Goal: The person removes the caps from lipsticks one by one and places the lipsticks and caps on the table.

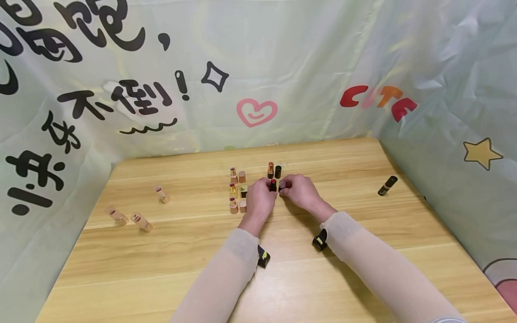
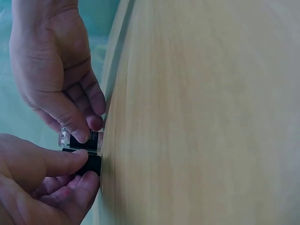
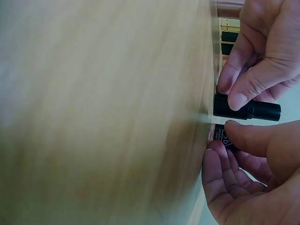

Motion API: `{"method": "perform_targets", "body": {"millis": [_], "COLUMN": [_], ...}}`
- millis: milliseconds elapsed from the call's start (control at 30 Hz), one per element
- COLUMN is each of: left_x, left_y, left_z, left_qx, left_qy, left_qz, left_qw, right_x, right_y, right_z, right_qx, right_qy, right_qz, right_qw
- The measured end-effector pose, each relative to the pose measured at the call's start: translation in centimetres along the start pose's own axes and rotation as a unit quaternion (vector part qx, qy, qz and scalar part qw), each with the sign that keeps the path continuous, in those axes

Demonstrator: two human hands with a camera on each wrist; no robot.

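Observation:
My left hand pinches a black lipstick by its base, the red bullet exposed and pointing up. Close beside it, my right hand pinches a small clear-and-black cap between thumb and fingers. The left wrist view shows the black lipstick tube and the see-through cap side by side at the tabletop. In the right wrist view, white lettering shows on the black part of the cap. Just behind the hands stand a copper-and-black lipstick and a black cap.
Left of my hands, uncapped lipsticks stand in a column: rose-gold, gold and another rose-gold, each with a cap beside it. Pinkish lipstick tubes stand farther left. One black tube is near the table's right edge.

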State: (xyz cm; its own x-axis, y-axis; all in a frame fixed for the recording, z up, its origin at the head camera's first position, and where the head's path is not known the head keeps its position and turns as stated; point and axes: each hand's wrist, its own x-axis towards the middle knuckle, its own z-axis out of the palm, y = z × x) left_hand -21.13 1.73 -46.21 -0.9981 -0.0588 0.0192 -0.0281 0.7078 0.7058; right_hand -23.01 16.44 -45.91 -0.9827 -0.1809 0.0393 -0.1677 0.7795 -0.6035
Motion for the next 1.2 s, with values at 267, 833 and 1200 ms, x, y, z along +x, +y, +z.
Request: {"method": "perform_targets", "body": {"millis": [267, 833, 1200], "left_x": [0.14, 0.14, -0.16], "left_y": [-0.13, -0.02, 0.15], "left_z": [-0.06, 0.05, -0.08], "left_qx": [-0.008, -0.010, 0.000], "left_qy": [0.002, 0.000, -0.010], "left_qz": [-0.009, -0.016, -0.029], "left_qw": [0.9999, 0.9998, 0.9995], "right_x": [-0.02, -0.10, -0.30], "right_y": [-0.23, -0.28, -0.21], "right_z": [0.07, 0.03, -0.13], "right_qx": [0.004, -0.004, 0.010], "right_qy": [-0.006, -0.009, -0.018], "right_qz": [0.007, 0.011, 0.017], "right_qw": [1.000, 1.000, 1.000]}}
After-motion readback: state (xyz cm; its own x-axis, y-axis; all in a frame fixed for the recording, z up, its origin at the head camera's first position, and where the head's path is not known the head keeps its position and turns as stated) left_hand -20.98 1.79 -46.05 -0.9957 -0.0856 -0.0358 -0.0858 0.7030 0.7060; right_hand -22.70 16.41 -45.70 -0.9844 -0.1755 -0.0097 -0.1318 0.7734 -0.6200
